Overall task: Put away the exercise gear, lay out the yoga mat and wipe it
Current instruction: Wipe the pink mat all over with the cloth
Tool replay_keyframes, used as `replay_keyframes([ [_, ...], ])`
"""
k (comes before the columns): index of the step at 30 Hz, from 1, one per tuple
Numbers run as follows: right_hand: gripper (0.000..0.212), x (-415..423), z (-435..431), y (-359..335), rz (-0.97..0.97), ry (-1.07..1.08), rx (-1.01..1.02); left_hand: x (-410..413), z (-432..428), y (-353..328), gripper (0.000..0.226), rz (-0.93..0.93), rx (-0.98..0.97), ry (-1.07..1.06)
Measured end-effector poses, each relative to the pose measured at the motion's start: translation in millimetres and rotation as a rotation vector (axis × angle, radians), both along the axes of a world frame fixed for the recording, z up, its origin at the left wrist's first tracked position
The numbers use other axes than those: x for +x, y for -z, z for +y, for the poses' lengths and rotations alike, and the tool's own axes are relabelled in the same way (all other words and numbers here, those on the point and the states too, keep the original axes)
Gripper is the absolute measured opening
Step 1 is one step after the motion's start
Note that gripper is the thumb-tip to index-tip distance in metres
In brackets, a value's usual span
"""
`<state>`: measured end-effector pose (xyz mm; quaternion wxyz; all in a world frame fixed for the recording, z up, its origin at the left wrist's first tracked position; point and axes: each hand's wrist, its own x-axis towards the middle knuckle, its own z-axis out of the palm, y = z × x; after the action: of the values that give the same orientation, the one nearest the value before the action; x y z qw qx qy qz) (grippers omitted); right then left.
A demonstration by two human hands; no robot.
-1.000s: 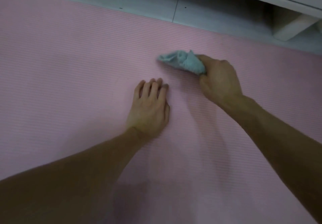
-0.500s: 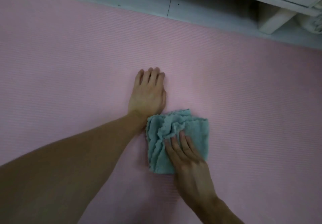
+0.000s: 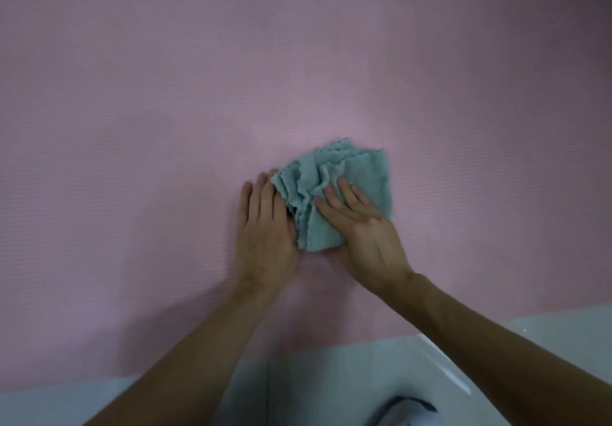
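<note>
Pressing the bunched cloth (image 3: 359,169), the released right grip (image 3: 366,238) may snag it on the released left grip (image 3: 265,236), leaving yoga mat (image 3: 159,120) patches unwiped.

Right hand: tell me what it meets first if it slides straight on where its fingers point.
Bunched folds of the cloth, just ahead of the right hand. Beyond them only bare mat shows; the left hand seems just beside that line.

two bare forearms (image 3: 198,342), bare hands (image 3: 265,236)
</note>
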<state>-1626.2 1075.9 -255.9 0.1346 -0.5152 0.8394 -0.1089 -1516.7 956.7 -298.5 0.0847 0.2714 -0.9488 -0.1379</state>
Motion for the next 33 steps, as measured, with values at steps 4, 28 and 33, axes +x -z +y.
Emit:
replay_keyframes([
  [4, 0.057, 25.5, 37.8, -0.4, -0.053, -0.086, -0.034, -3.5, -3.4, 3.1, 0.050, -0.024, -0.013, -0.017],
  [28, 0.040, 0.4, 124.3, -4.3, -0.105, -0.790, 0.064, -13.1, -1.3, -8.5, 0.050, -0.108, -0.029, -0.046],
  [33, 0.054, 11.2, 109.9, -22.9, -0.092, -0.785, 0.321, -6.5, -6.5, -22.4, 0.058, -0.339, 0.022, 0.033],
])
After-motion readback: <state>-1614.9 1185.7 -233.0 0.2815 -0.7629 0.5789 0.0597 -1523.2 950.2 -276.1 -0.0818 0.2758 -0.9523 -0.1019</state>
